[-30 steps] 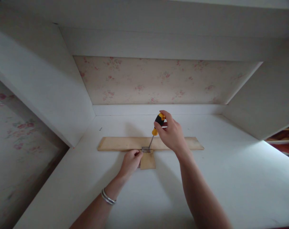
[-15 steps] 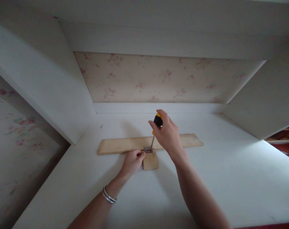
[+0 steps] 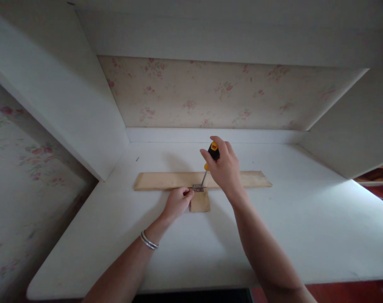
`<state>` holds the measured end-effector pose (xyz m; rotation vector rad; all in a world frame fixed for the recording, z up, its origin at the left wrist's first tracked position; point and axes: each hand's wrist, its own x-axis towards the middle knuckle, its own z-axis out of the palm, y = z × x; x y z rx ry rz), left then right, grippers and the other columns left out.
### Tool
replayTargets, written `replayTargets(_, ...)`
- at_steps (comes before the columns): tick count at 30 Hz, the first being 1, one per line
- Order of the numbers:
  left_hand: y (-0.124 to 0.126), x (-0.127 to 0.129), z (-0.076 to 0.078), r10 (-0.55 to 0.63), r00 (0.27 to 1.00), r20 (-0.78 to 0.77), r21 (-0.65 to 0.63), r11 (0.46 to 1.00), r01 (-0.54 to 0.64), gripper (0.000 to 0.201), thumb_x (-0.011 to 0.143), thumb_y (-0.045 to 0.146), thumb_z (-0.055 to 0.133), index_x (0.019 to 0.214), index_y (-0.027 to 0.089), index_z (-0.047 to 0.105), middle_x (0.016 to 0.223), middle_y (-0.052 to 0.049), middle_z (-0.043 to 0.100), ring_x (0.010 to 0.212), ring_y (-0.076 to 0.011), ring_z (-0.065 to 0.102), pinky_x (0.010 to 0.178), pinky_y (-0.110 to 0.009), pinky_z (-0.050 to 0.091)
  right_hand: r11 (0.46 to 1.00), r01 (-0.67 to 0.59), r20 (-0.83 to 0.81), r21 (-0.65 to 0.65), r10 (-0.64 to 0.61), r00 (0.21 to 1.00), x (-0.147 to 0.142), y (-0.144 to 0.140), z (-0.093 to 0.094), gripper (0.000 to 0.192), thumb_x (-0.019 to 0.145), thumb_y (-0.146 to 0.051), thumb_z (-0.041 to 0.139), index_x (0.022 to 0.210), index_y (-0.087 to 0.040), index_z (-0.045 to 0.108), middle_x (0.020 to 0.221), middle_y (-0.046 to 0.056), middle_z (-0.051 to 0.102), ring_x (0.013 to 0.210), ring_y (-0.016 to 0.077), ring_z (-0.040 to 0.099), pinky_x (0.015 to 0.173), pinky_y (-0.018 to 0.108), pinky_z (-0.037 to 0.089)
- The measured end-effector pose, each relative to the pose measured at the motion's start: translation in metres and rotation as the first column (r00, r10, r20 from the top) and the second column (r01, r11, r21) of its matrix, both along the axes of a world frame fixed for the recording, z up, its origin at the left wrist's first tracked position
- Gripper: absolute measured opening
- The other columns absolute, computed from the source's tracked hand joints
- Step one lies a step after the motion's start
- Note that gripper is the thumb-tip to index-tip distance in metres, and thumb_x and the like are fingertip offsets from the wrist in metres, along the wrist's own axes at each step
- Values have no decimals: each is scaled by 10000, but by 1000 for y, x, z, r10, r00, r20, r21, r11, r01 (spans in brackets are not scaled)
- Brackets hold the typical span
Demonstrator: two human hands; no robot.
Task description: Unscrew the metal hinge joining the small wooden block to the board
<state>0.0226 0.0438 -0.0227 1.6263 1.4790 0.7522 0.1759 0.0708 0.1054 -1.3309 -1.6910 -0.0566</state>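
A long wooden board [image 3: 166,180] lies across the white desk top [image 3: 289,219], with a small square wooden piece [image 3: 200,202] butted against its near edge. A small metal hinge [image 3: 198,188] bridges the two. My right hand [image 3: 224,168] grips the black and yellow handle of a screwdriver [image 3: 213,152], its shaft slanting down onto the hinge. My left hand [image 3: 177,202] rests on the desk just left of the hinge, fingertips pinched at its edge; whether they hold anything small I cannot tell. A silver bracelet [image 3: 148,240] sits on my left wrist.
The desk sits in a white alcove with side panels [image 3: 62,97] left and right and floral wallpaper [image 3: 216,92] behind. A tiny dark speck, maybe a screw [image 3: 136,159], lies at the back left. Red floor shows at the right edge.
The camera view shifted up and back slightly. My right hand turned a little on the screwdriver handle; its tip stays on the hinge. My left hand stays at the hinge.
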Motion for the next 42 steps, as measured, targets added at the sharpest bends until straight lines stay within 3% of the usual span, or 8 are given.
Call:
replayTargets(7, 2, -1, -6, -9, 1000, -7, 39, 999, 9, 336, 834, 413, 476, 723, 149, 652, 664, -17, 625, 636, -139, 541, 548, -233, 301, 993, -97, 41, -70, 100, 994, 6, 1, -2, 562, 890, -328, 412, 1420, -250, 241, 1151, 103, 575, 944, 238, 578, 754, 399, 479)
replayTargets(12, 3, -1, -9, -16, 999, -35, 34, 999, 18, 349, 834, 433, 480, 700, 153, 638, 643, -3, 607, 618, -130, 520, 537, -233, 287, 985, -162, 18, -63, 164, 986, 9, 4, -4, 556, 883, -287, 415, 1408, -265, 237, 1185, 105, 557, 958, 227, 560, 795, 418, 478)
replayTargets(18, 5, -2, -11, -4, 1000, -24, 42, 999, 5, 326, 833, 419, 491, 774, 152, 668, 701, -14, 644, 652, -134, 546, 567, -232, 320, 928, -352, -13, -121, 353, 936, 12, 3, -2, 514, 887, -274, 406, 1382, -288, 267, 1216, 77, 536, 929, 201, 568, 805, 414, 489)
replayTargets(22, 5, -2, -12, -8, 999, -33, 31, 999, 9, 343, 838, 437, 484, 784, 155, 672, 706, -20, 650, 651, -136, 547, 558, -228, 323, 987, -161, -8, -21, 161, 987, 1, 3, -8, 466, 859, -387, 496, 1296, -285, 369, 1152, 72, 551, 929, 237, 572, 773, 432, 488)
replayTargets(25, 6, -2, -14, -4, 999, -38, 28, 1000, 5, 357, 842, 452, 478, 796, 155, 672, 700, -21, 649, 635, -135, 541, 546, -226, 318, 998, -70, -33, 3, 70, 997, -4, 6, -14, 472, 843, -422, 526, 1268, -282, 376, 1065, 66, 578, 869, 239, 585, 730, 422, 489)
replayTargets(33, 4, -3, -12, 2, 1000, -22, 44, 999, -1, 307, 842, 407, 490, 779, 160, 660, 715, -18, 656, 635, -130, 554, 553, -227, 323, 975, -201, -79, -91, 194, 978, 3, 8, -11, 531, 815, -239, 474, 1319, -287, 312, 998, 33, 585, 794, 193, 576, 736, 404, 488)
replayTargets(38, 3, -2, -8, 15, 1000, -19, 35, 999, -14, 289, 834, 394, 503, 783, 161, 666, 737, -21, 666, 659, -137, 569, 566, -229, 332, 997, -70, -86, 30, 72, 994, 1, 9, -12, 464, 818, -303, 519, 1265, -267, 402, 990, 39, 585, 810, 192, 572, 758, 395, 478)
replayTargets(42, 3, -2, -8, 9, 1000, -15, 39, 999, -9, 295, 835, 395, 497, 774, 161, 665, 711, -17, 657, 655, -138, 568, 570, -230, 335, 999, -22, -77, 44, 25, 997, 0, 10, -14, 429, 818, -351, 551, 1226, -260, 452, 993, 49, 601, 819, 197, 583, 737, 375, 486)
